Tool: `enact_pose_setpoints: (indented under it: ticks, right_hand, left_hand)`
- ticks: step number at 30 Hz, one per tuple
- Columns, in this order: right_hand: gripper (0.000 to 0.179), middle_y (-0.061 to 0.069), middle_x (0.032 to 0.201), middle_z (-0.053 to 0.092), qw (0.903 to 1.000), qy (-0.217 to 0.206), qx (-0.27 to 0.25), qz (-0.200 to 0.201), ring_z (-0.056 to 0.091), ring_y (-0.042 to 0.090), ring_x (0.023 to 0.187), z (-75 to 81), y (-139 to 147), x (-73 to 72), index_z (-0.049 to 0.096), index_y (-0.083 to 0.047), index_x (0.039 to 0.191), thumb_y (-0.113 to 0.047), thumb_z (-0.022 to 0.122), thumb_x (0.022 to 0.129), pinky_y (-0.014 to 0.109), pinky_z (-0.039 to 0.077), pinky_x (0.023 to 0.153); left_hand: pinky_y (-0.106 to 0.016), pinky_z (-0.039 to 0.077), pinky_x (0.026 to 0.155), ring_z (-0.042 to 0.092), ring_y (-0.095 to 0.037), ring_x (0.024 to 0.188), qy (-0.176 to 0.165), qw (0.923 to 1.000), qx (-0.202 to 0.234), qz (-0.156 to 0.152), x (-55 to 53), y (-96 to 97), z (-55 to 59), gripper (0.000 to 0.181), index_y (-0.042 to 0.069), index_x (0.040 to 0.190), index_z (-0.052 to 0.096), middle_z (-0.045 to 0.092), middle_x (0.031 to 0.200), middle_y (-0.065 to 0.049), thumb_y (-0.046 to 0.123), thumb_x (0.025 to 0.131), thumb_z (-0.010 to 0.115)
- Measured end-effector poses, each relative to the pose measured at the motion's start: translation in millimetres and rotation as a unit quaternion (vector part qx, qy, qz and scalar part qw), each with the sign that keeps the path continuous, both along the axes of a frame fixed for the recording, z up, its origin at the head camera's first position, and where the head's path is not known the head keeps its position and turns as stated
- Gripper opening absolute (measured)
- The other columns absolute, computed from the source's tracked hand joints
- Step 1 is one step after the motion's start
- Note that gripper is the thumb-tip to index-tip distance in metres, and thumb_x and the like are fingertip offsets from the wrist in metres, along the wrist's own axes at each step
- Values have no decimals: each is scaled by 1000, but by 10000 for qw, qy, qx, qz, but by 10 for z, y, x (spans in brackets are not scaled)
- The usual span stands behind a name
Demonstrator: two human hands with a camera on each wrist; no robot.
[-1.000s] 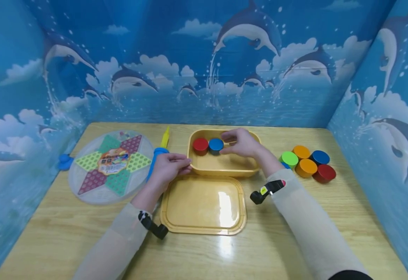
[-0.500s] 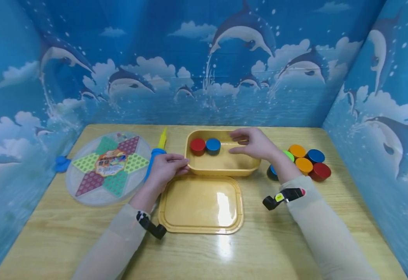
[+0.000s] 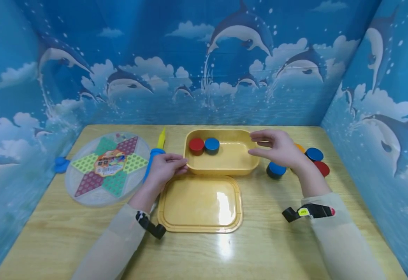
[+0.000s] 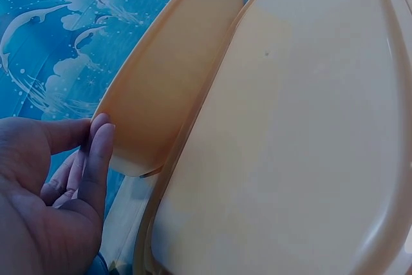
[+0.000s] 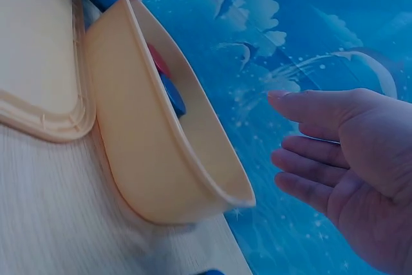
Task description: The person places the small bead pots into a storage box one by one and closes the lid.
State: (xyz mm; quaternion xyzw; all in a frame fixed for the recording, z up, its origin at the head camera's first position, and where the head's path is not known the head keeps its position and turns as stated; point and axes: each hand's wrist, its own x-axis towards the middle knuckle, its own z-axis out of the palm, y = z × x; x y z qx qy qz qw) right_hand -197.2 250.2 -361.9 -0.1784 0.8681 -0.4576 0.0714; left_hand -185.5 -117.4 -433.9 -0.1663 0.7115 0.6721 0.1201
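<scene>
With thumb and fingertips my left hand (image 3: 166, 168) pinches the left rim of a yellow plastic box (image 3: 221, 172). The left wrist view shows that hand (image 4: 58, 191) at the box's corner. Side by side in the box's left part stand a red round piece (image 3: 196, 146) and a blue round piece (image 3: 211, 146). My right hand (image 3: 277, 147) hovers by the box's right end, fingers spread and holding nothing, as the right wrist view of the hand (image 5: 347, 159) also shows. Close below it is another blue round piece (image 3: 276, 170).
A yellow lid (image 3: 200, 204) lies in front of the box. On the right, an orange piece (image 3: 299, 147), a blue piece (image 3: 314, 154) and a red piece (image 3: 322, 168) are partly behind the right hand. A round game board (image 3: 109, 169) and a blue-and-yellow toy (image 3: 156, 151) lie left.
My right hand has moved right, from beside the blue piece inside the box to above the box's right end. The left hand keeps its grip on the rim.
</scene>
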Motion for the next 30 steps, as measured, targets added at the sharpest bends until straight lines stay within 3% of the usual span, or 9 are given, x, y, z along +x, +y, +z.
enact_pose_setpoints:
  ticks: [14,23,30]
  right_hand:
    - [59,22,144,60,9982,96,382,-459,59,42,133,-25,513,331,58,2,145,-24,81,98,52,52,109]
    - [58,26,138,63,9947,104,752,-690,64,45,124,-246,686,525,61,7,141,-25,82,97,53,57,101]
    - [56,25,133,67,9907,317,1046,-812,67,44,115,-407,698,532,65,7,136,-25,85,94,60,57,98]
  left_hand:
    - [-35,67,80,78,-22,87,85,9999,61,2,31,11,14,29,-5,125,70,74,109,-21,7,100,76]
    - [-34,67,80,78,-22,88,55,10000,27,-3,20,11,2,28,-4,125,70,75,108,-20,8,100,76]
    - [-35,67,81,78,-22,86,80,10000,29,-3,16,13,-3,29,-5,125,70,75,107,-20,8,100,76]
